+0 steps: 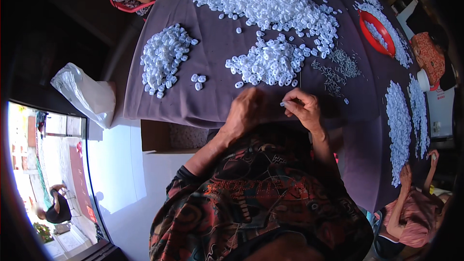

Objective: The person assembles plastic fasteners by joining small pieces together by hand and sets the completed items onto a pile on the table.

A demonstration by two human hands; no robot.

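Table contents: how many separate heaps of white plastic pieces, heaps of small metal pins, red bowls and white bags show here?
Heaps of white plastic pieces: 7
Heaps of metal pins: 1
Red bowl: 1
White bag: 1
Total: 10

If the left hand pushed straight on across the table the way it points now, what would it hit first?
Most likely the near pile of white plastic pieces, straight beyond the left hand on the purple cloth. Only bare cloth seems to lie between, though depth is hard to judge.

White plastic pieces (270,60) on purple-grey counter cloth (217,43). Red bowl (377,31) at 2 o'clock. White bag (84,94) at 9 o'clock. Dark shirt (256,198), red-orange print, at 6 o'clock.
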